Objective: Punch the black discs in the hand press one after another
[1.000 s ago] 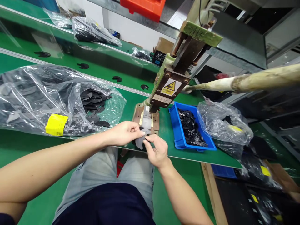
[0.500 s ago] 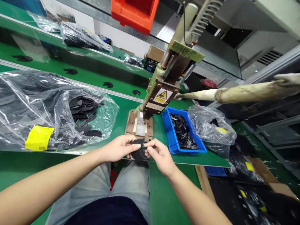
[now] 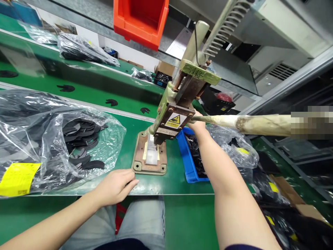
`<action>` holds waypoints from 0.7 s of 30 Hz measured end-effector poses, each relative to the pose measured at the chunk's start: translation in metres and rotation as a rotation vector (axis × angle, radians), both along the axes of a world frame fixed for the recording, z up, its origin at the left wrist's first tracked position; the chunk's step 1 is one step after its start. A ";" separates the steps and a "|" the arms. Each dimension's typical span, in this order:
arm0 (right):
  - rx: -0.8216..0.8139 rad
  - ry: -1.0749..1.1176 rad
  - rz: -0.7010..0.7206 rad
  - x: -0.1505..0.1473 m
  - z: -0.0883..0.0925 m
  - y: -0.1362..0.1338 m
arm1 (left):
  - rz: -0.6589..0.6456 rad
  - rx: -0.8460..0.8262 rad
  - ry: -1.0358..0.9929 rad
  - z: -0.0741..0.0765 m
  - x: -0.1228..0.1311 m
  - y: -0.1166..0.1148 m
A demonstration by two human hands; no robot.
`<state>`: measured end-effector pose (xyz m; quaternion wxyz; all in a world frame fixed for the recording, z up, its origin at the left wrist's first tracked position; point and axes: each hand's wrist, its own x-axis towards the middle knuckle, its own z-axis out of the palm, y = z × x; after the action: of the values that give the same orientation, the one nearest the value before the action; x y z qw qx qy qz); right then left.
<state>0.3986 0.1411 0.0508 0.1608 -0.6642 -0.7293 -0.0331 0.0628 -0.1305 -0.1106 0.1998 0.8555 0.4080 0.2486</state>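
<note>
My left hand (image 3: 118, 185) rests at the front edge of the green bench, beside the lower left corner of the press base (image 3: 137, 166). Its thumb is apart from the loosely bent fingers, and nothing shows in it. My right hand (image 3: 197, 122) reaches far forward past the blue bin (image 3: 189, 166) of small black parts. The press head (image 3: 173, 118) and the lever (image 3: 234, 121) cover most of that hand, so its fingers and anything in them are hidden. A pale metal block (image 3: 151, 154) sits on the press base under the head.
A clear plastic bag (image 3: 114, 139) of black curved pieces fills the left of the bench. Behind it, several dark notched discs (image 3: 66, 88) lie on a green belt. Another plastic bag (image 3: 243, 159) stands right of the bin. An orange bin (image 3: 142, 22) hangs above.
The black round pieces no longer show between my hands. My right hand has gone forward behind the press, and my left has drawn back to the bench edge. The view has shifted.
</note>
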 end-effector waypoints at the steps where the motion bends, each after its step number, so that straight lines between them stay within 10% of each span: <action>1: 0.000 -0.019 -0.020 0.003 0.004 0.009 | 0.001 0.005 0.000 0.000 0.000 0.000; 6: -0.032 -0.069 -0.100 0.033 -0.002 0.000 | -0.002 -0.007 0.003 -0.003 -0.002 0.001; 13: -0.418 -0.156 -0.013 0.092 -0.047 -0.082 | -0.021 0.003 0.053 0.000 -0.002 0.000; 21: -0.560 -0.173 0.042 0.088 -0.083 -0.134 | 0.025 -0.013 0.011 0.002 0.000 -0.007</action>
<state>0.4867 0.0071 -0.0318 -0.0908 -0.6622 -0.7347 0.1161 0.0630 -0.1378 -0.1088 0.1998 0.8503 0.4215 0.2438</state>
